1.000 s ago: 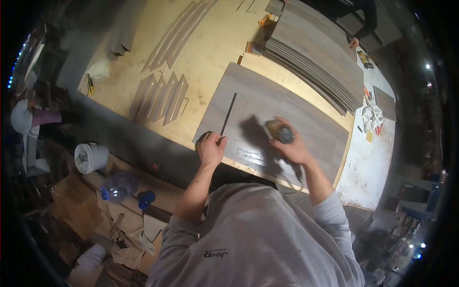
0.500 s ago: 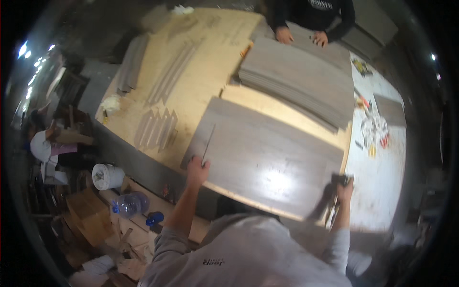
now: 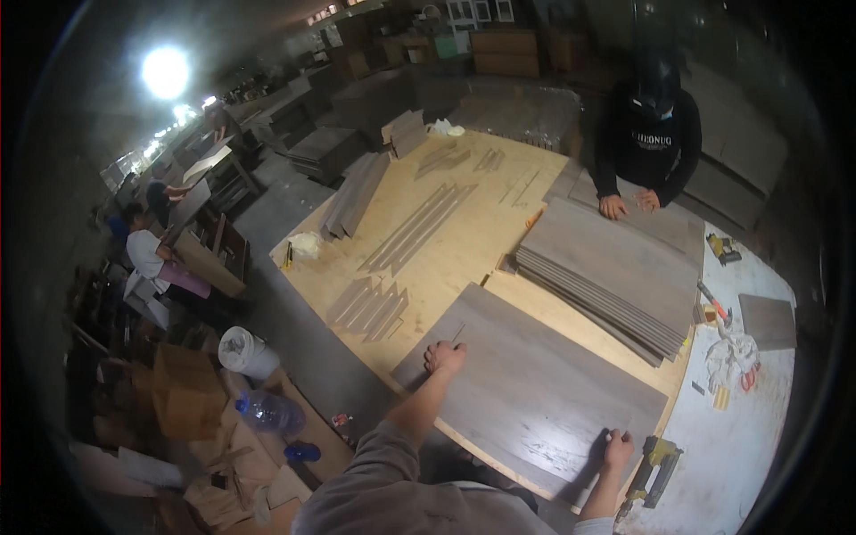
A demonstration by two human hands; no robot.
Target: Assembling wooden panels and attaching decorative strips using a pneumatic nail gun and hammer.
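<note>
One grey panel, laid flat on pale table; left hand rested upon it; right hand placed near its right end; nail gun set beside.

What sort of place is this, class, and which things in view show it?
Probably a woodworking or furniture workshop: a stack of flat, rectangular grey-brown panels, long, narrow grey-brown strips laid on a pale wooden tabletop, and a yellow-and-black nail-gun-like tool suggest it.

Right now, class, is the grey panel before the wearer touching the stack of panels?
Apart: the head view shows a strip of yellow tabletop between the grey panel and the stack of panels.
</note>
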